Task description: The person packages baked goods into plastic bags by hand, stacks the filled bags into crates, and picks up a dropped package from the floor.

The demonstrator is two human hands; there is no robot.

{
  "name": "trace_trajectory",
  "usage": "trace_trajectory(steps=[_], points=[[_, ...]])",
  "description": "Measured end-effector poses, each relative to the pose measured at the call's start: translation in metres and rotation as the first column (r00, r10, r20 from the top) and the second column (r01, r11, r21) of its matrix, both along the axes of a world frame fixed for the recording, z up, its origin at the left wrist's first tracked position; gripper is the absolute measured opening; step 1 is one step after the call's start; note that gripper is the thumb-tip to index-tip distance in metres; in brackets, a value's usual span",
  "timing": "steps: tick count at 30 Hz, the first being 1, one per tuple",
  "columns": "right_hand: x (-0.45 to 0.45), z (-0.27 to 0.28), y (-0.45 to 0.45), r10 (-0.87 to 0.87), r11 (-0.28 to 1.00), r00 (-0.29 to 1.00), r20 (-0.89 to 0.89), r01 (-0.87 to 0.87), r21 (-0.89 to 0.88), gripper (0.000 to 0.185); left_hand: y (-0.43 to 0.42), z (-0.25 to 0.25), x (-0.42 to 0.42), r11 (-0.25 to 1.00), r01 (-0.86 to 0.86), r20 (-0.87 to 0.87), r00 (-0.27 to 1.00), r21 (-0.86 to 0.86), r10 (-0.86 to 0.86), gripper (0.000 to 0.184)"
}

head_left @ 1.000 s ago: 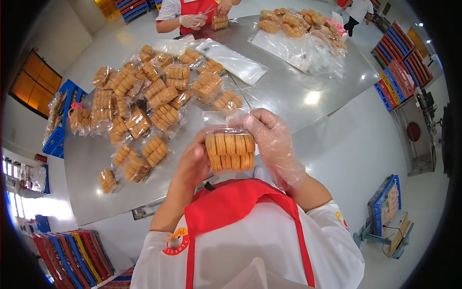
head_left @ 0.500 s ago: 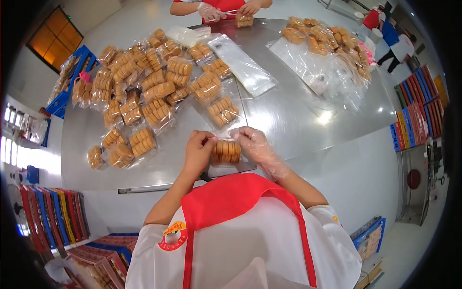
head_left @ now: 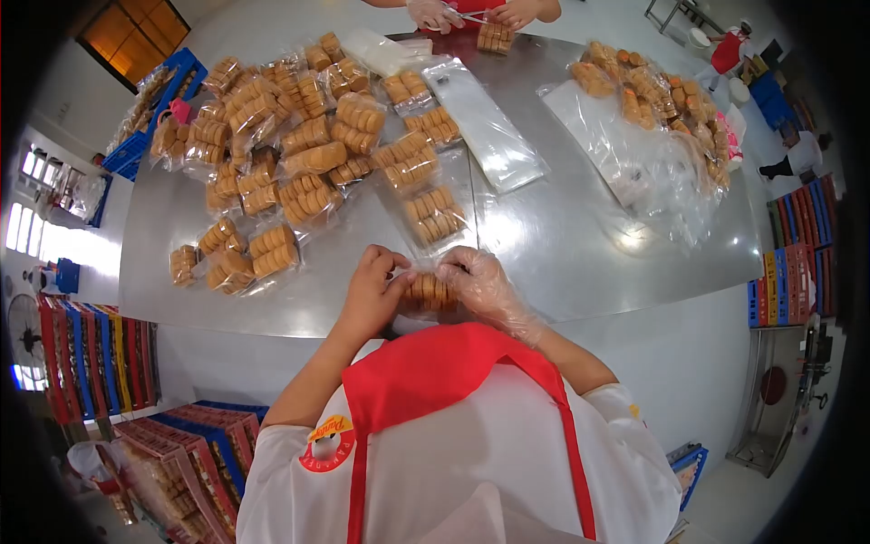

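Note:
A clear plastic bag of round brown cookies (head_left: 429, 295) lies at the near edge of the metal table, close to my red apron. My bare left hand (head_left: 372, 288) pinches the bag's upper left side between thumb and fingers. On the upper right side, my right hand (head_left: 488, 286), in a clear plastic glove, has its fingers closed on the same bag. The fingers partly cover the cookies. Just beyond my hands lies another bag of cookies (head_left: 435, 216).
A heap of bagged cookies (head_left: 263, 104) covers the table's left side. Flat empty plastic bags (head_left: 485, 122) lie at mid-table, with more bagged goods (head_left: 648, 86) at right. Across the table, a person's gloved hand (head_left: 433, 14) holds scissors beside a cookie bag (head_left: 495, 38).
My hands have come closer together over the bag, the right one moving inward and covering more of it. The camera view has shifted slightly, so the table contents appear farther right.

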State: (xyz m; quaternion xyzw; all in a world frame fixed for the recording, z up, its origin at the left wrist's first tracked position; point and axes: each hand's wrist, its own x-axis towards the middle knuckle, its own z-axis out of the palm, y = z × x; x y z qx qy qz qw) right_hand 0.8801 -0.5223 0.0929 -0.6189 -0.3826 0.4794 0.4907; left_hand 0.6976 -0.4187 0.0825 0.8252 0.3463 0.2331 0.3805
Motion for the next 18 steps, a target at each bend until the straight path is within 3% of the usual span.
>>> trace_trajectory(steps=[4, 5, 7, 9, 13, 15, 17, 18], points=[[-0.006, 0.007, 0.006, 0.025, 1.000, 0.996, 0.091, -0.026, 0.011, 0.016, 0.014, -0.005, -0.013, 0.972, 0.171, 0.126, 0.973, 0.163, -0.192, 0.016], [-0.008, 0.003, 0.008, -0.017, 0.992, 0.948, 0.316, -0.024, 0.126, 0.016, 0.011, -0.002, -0.015, 0.965, 0.182, 0.112, 0.972, 0.191, -0.205, 0.016], [-0.010, -0.009, 0.014, -0.163, 0.939, 0.706, 0.689, -0.102, 0.328, 0.017, 0.009, -0.002, -0.018, 0.958, 0.188, 0.101, 0.972, 0.217, -0.214, 0.013], [-0.014, -0.009, 0.012, -0.080, 0.959, 0.849, 0.522, -0.078, 0.273, 0.017, 0.009, -0.006, -0.020, 0.960, 0.183, 0.105, 0.972, 0.211, -0.208, 0.013], [-0.025, -0.021, 0.011, -0.004, 0.999, 0.989, 0.147, -0.001, 0.039, 0.017, 0.006, -0.023, -0.025, 0.967, 0.109, 0.258, 0.965, -0.229, -0.048, 0.012], [-0.035, -0.012, 0.012, -0.094, 0.995, 0.977, -0.190, 0.098, 0.009, 0.018, -0.001, -0.041, -0.025, 0.862, 0.132, 0.387, 0.919, -0.489, 0.079, 0.015], [-0.041, -0.008, 0.014, -0.068, 0.998, 0.953, -0.296, 0.070, -0.005, 0.021, -0.001, -0.041, -0.033, 0.747, 0.118, 0.322, 0.937, -0.655, 0.133, 0.020], [-0.040, -0.011, 0.012, -0.008, 1.000, 0.973, -0.232, 0.008, -0.001, 0.022, 0.000, -0.041, -0.033, 0.678, 0.126, 0.293, 0.946, -0.724, 0.137, 0.023]])
